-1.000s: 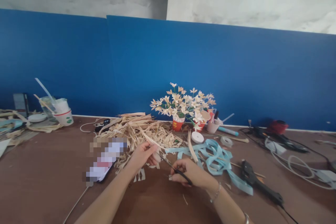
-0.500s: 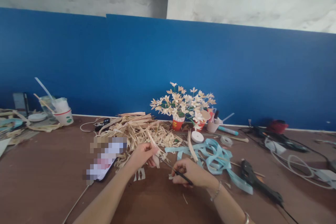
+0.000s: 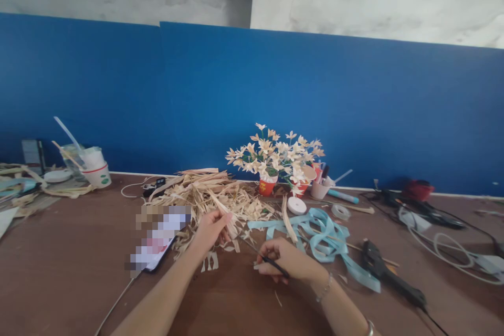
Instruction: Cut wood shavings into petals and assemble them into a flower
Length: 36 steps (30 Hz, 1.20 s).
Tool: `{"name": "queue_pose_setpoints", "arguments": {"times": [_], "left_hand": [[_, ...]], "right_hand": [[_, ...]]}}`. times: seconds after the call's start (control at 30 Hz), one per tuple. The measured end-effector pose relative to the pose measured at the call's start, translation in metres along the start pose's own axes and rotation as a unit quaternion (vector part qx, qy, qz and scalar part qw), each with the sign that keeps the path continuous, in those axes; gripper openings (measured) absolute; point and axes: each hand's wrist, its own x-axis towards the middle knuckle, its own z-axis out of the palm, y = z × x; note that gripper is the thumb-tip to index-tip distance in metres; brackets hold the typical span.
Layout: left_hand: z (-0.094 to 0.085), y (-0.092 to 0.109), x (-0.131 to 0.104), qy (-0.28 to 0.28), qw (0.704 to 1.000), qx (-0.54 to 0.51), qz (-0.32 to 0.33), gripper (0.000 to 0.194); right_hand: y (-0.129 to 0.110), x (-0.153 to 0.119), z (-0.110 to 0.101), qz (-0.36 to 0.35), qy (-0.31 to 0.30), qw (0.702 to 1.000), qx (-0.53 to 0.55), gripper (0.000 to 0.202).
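My left hand [image 3: 212, 228] pinches a pale dried husk strip [image 3: 232, 224] between thumb and fingers, at the front of the husk pile [image 3: 205, 191]. To its right, my right hand [image 3: 277, 260] is closed around black-handled scissors [image 3: 275, 265], whose thin blade points left towards the strip. A small pale scrap [image 3: 256, 266] shows by the right fingertips; I cannot tell whether they grip it. Several cut, petal-like pieces [image 3: 210, 261] lie on the table just below the left hand.
A phone [image 3: 161, 241] with a blurred screen lies left. Behind stand red pots with pale husk flowers [image 3: 273, 152]. Blue ribbon [image 3: 325, 236], a white roll [image 3: 296, 205] and a black glue gun [image 3: 389, 273] lie right, with cables [image 3: 441, 244] beyond. A paper cup [image 3: 96, 175] stands far left.
My left hand has shifted slightly left and up with the husk strip, farther from the scissors' tip. My right hand has stayed nearly in place.
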Motion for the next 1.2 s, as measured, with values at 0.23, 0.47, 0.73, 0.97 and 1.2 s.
{"name": "queue_pose_setpoints", "arguments": {"times": [0.23, 0.47, 0.73, 0.97, 1.2], "left_hand": [[0.0012, -0.0021, 0.0002, 0.0, 1.0, 0.01, 0.002, 0.031], [0.0026, -0.0004, -0.0018, -0.004, 1.0, 0.006, -0.001, 0.029], [0.0031, -0.0008, -0.0012, -0.018, 1.0, 0.003, -0.003, 0.031], [0.0043, -0.0012, -0.002, -0.007, 1.0, -0.013, 0.0, 0.03], [0.0054, -0.004, -0.0016, 0.005, 1.0, -0.031, -0.001, 0.028]], "right_hand": [[0.0039, 0.0025, -0.0005, 0.007, -0.004, 1.0, -0.022, 0.032], [0.0065, 0.0024, -0.0017, 0.009, -0.005, 1.0, -0.023, 0.035], [0.0051, 0.0036, -0.0015, 0.009, -0.007, 1.0, -0.025, 0.035], [0.0037, 0.0024, -0.0021, 0.004, 0.005, 1.0, -0.024, 0.033], [0.0062, 0.0041, -0.0018, 0.01, 0.009, 1.0, -0.018, 0.032]]}}
